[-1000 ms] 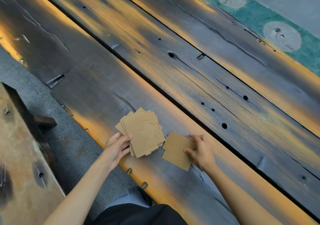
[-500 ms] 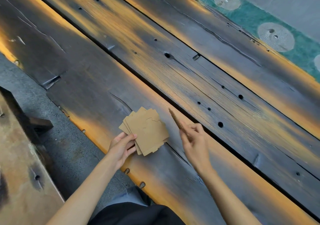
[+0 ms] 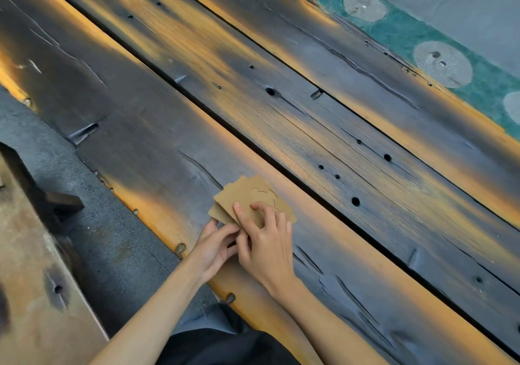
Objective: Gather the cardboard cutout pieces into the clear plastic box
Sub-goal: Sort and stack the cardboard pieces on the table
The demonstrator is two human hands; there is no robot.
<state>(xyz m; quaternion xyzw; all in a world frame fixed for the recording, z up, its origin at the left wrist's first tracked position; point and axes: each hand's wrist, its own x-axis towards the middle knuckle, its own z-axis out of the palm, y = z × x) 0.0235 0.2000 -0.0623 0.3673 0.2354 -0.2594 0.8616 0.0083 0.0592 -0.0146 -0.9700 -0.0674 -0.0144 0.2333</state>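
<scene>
A fanned stack of brown cardboard cutout pieces (image 3: 247, 196) lies on the dark plank table (image 3: 309, 128) near its front edge. The top piece has a cut outline in it. My left hand (image 3: 215, 248) grips the stack's near left corner from below. Over the stack lies my right hand (image 3: 266, 238), its fingers pressing on the top piece. No clear plastic box is in view.
The table is made of long charred planks with orange streaks, gaps and knot holes. A wooden bench (image 3: 33, 294) stands at lower left over grey floor (image 3: 107, 246). Green matting with round pale discs (image 3: 441, 63) runs along the far right.
My right hand lifted a single cardboard piece from the table, carried it left and laid it on the stack. Both hands now meet at the stack.
</scene>
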